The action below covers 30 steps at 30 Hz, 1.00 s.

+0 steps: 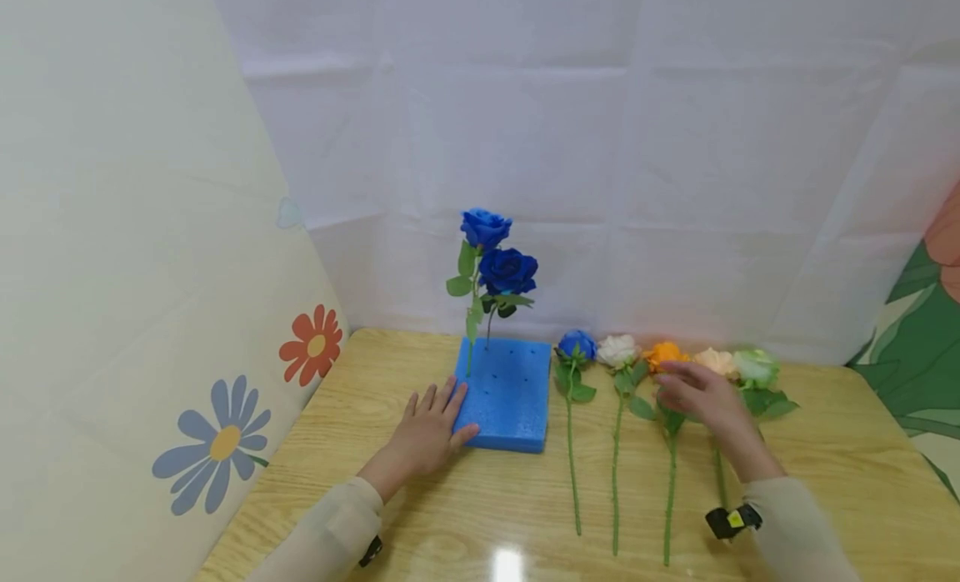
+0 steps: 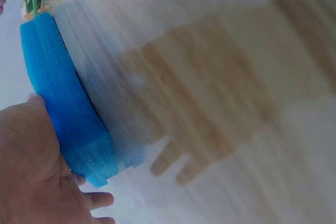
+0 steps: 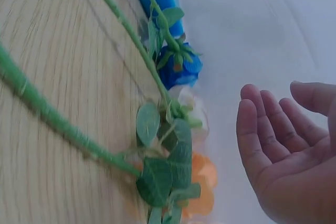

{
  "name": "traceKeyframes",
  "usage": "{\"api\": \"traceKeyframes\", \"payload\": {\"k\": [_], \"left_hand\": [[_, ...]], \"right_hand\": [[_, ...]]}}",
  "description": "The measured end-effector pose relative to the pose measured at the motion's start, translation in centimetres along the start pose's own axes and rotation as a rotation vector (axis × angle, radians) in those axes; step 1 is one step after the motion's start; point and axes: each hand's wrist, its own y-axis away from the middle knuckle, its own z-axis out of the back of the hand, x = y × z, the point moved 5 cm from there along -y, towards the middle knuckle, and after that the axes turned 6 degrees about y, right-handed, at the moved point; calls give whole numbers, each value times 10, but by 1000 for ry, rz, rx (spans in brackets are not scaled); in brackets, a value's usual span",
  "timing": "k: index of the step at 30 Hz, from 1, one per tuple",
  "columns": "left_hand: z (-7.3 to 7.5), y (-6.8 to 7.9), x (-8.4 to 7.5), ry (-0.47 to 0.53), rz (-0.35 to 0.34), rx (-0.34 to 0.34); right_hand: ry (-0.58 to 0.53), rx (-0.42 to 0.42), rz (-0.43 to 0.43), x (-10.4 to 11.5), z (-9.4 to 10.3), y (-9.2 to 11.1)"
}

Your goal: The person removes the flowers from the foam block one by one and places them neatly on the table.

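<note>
A blue foam block [image 1: 501, 415] with small holes lies on the table, and two artificial blue roses stand upright in its back left part: a lighter one [image 1: 486, 228] and a darker one [image 1: 508, 271]. My left hand [image 1: 429, 432] rests against the block's left side with its fingers spread; in the left wrist view the palm lies beside the foam [image 2: 73, 98]. My right hand [image 1: 701, 392] hovers over the row of lying roses, close to the orange rose [image 1: 664, 354]. Its fingers are loosely bent and hold nothing, as the right wrist view shows.
Right of the block lie a blue rose [image 1: 576, 346], a white rose [image 1: 618, 351], a peach rose [image 1: 716, 363] and a pale green rose [image 1: 756, 367], with visible stems toward the front. A white cloth [image 1: 495, 132] hangs behind the wooden table [image 1: 480, 515].
</note>
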Motion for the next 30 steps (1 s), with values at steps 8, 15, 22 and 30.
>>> {"api": "traceKeyframes", "payload": {"k": [8,15,22,30], "left_hand": [[-1,0,2,-6,3,7],[1,0,1,-12,6,9],[3,0,-1,-4,5,7],[2,2,-1,-3,-1,-1]], "right_hand": [[-68,41,64,11,-24,-11],[-102,45,78,22,-47,-24],[-114,88,83,27,-67,-36],[-115,119,98,36,-87,-46]]}}
